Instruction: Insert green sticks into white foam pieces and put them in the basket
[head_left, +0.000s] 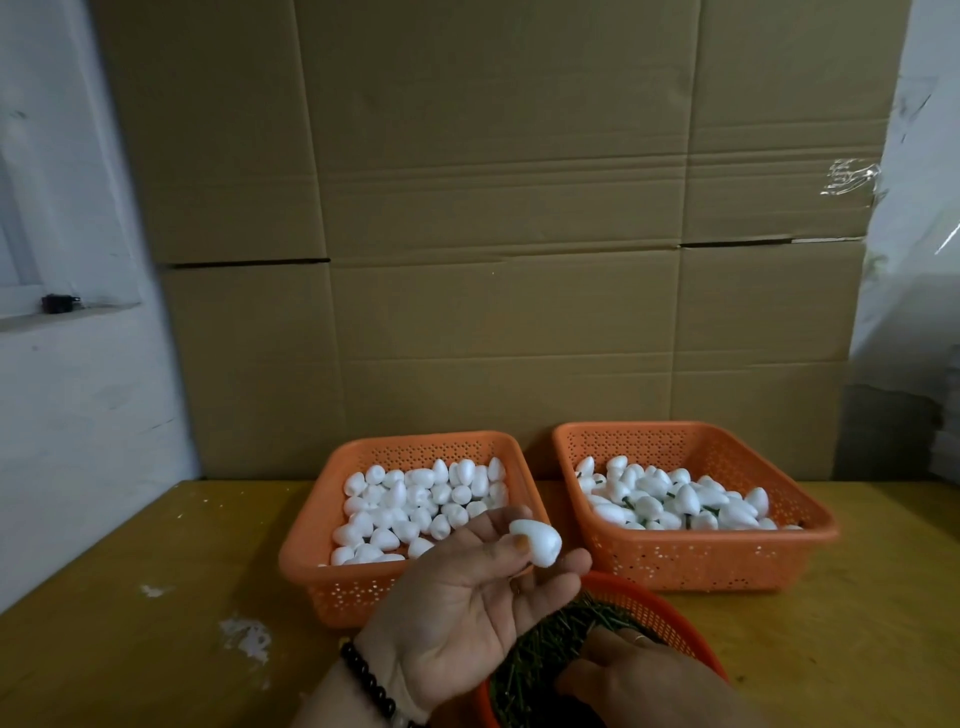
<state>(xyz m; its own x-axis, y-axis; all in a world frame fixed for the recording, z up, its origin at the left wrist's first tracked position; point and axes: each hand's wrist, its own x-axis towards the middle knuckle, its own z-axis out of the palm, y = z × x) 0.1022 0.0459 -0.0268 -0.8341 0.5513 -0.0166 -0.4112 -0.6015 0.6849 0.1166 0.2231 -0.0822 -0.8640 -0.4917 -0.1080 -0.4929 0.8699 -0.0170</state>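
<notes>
My left hand (467, 597) is raised palm up over the table and pinches one white foam piece (537, 540) between thumb and fingertips. My right hand (634, 675) reaches down into a round orange basket (660, 605) full of green sticks (540, 660); its fingertips are buried among the sticks, so what they hold is hidden. Behind, the left orange basket (306, 551) holds plain white foam pieces. The right orange basket (701, 556) holds foam pieces with green sticks in them.
The baskets stand on a yellow wooden table (156, 571) with white scuffs at the left. Stacked cardboard boxes (493, 234) form a wall right behind the baskets. A white wall with a ledge lies to the left, clear plastic sheeting at the right.
</notes>
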